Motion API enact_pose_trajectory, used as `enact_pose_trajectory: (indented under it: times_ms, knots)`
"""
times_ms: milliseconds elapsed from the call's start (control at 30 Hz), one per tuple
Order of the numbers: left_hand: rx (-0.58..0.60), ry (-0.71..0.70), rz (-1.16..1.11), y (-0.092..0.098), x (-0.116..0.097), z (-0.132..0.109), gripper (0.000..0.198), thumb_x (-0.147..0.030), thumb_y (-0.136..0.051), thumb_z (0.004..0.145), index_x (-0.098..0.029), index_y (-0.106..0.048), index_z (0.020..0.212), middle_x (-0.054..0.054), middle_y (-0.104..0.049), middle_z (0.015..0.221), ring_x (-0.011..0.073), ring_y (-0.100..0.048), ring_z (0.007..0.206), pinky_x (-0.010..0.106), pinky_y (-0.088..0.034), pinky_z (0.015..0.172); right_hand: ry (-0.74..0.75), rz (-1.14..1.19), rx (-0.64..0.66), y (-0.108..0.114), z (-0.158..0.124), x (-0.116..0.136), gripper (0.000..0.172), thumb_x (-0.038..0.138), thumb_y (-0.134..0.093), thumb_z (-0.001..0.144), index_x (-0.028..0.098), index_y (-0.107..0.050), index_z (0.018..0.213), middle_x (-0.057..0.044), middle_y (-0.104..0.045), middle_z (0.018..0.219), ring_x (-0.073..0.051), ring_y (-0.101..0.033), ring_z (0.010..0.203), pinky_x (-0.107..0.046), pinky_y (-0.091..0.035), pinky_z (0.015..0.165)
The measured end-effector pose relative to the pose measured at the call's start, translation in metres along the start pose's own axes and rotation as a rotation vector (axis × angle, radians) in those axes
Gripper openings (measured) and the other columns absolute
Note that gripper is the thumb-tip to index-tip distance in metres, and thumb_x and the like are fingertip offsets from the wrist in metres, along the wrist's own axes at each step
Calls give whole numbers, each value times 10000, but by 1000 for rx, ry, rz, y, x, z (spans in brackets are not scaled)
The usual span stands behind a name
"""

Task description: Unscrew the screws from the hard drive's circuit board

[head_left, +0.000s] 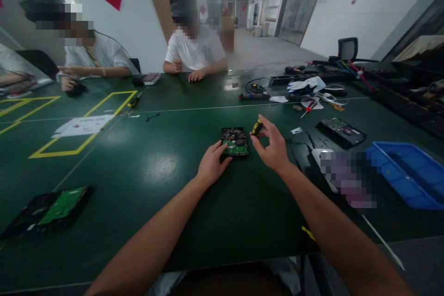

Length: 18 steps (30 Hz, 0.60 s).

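A hard drive (235,141) lies board side up on the green table (156,166), its green circuit board facing me. My left hand (212,163) rests on the drive's near left corner, fingers curled against its edge. My right hand (272,145) hovers just right of the drive and pinches a small yellow and black screwdriver (257,127) between thumb and fingertips, the tool held upright above the drive's right edge.
Another hard drive (342,130) lies to the right, and a blue tray (405,173) stands at the right edge. A third drive (48,210) lies near left. Two people sit across the table. Cables, tools and papers (305,90) clutter the far right.
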<state>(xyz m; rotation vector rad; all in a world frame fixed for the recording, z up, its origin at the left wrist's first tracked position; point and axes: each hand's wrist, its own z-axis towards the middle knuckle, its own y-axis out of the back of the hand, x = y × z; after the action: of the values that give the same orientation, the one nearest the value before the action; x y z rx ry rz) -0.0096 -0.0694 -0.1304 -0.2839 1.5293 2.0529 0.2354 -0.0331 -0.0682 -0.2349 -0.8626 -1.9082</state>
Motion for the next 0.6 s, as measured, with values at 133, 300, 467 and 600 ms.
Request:
enact_pose_trajectory:
  times_ms: [133,300,467,600]
  knots:
    - [-8,-5,-2,-1,2,0,546,-351,-690,925,-198,-587,1439,149,-520,1553,303,-516,1419,496,-451,1177,29,-32,-25,0,0,-2,681,274,-667,934,370,-401,1554,-74,-608,1191,-258,-653,952,-493,-624,858]
    - [-17,-11,0,-2,3,0,544,-356,-690,926,-189,-594,1434,154,-527,1546,302,-521,1416,489,-450,1179,-31,29,-15,0,-1,-4,694,259,-635,947,357,-354,1574,-87,-611,1273,-259,-683,973,-515,-611,930]
    - [-18,-16,2,-3,3,0,557,-361,-693,924,-202,-583,1446,150,-529,1546,308,-524,1415,499,-457,1174,-1,-14,-34,2,0,-1,657,277,-672,925,381,-434,1528,-79,-607,1232,-270,-661,967,-510,-633,854]
    - [-23,-20,6,-2,3,0,548,-357,-689,924,-188,-593,1436,159,-526,1546,311,-527,1410,490,-460,1173,5,20,-3,2,0,1,689,244,-648,929,388,-394,1554,-82,-586,1301,-265,-664,998,-510,-626,898]
